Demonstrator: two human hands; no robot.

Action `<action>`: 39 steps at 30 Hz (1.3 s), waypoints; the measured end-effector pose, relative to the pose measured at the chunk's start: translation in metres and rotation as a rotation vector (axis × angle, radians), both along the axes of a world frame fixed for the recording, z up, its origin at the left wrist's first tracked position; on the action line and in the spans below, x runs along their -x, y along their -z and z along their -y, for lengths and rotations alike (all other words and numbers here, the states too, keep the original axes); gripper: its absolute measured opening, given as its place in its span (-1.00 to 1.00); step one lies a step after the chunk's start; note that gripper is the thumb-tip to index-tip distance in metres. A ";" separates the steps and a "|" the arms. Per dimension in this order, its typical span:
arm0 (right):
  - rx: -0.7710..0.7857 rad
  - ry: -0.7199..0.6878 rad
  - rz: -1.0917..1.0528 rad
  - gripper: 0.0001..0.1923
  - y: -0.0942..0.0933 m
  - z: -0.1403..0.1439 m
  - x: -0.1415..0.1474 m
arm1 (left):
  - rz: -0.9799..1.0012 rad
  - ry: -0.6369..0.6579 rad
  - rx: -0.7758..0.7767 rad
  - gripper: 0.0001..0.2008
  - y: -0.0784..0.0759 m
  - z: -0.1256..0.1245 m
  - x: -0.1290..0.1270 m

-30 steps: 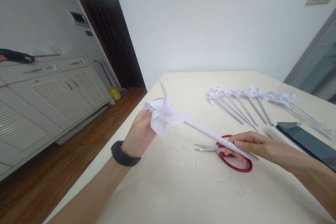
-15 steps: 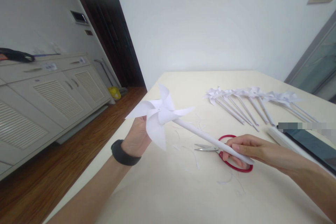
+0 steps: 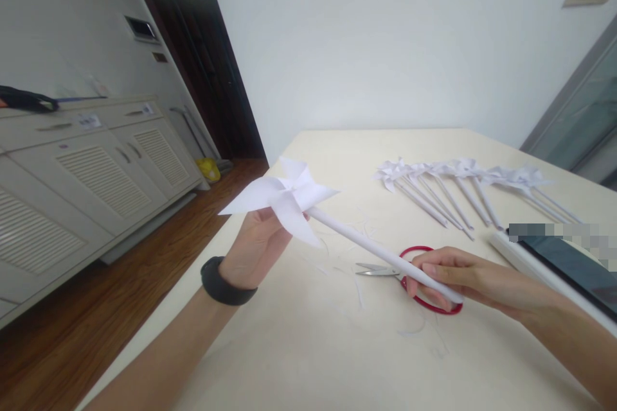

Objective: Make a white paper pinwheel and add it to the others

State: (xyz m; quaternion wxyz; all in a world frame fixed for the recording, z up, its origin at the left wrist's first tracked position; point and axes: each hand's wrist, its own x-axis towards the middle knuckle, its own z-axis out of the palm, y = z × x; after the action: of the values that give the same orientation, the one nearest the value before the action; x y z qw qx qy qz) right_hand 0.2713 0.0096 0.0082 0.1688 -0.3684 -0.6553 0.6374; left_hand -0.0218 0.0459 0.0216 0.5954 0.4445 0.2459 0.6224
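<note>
A white paper pinwheel [image 3: 289,194] slants across the middle, its curved blades at the left and its rolled-paper stick [image 3: 371,245] running down to the right. My right hand [image 3: 448,275] is closed around the stick's lower end. Behind the blades, my left hand [image 3: 260,244] has its fingers at the top of the stick, closed on the pinwheel there; the blades cover most of them. It wears a black band [image 3: 226,281] on the wrist. Red-handled scissors [image 3: 378,270] lie on the table beneath the stick, their handles partly behind my right hand.
Several finished pinwheels [image 3: 463,170] lie in a row at the table's back right. A dark-topped device [image 3: 569,270], partly blurred out, sits at the right edge. Thin paper scraps [image 3: 359,294] are scattered around the scissors on the cream table [image 3: 308,353]. A louvred cabinet [image 3: 96,167] stands at left.
The blades have turned and the pinwheel's head has shifted slightly left. My left hand has moved a little farther behind the head, toward the stick. My right hand keeps its hold.
</note>
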 end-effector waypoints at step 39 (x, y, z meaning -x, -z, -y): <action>-0.407 0.123 0.224 -0.73 -0.001 0.027 0.045 | -0.229 0.062 0.068 -0.82 0.009 0.005 -0.012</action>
State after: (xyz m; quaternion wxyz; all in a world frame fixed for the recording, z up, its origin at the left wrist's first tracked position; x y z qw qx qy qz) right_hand 0.2264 -0.0172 0.0088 0.2043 -0.4343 -0.7614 0.4358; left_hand -0.0102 0.0413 0.0125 0.5969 0.4997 0.3195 0.5403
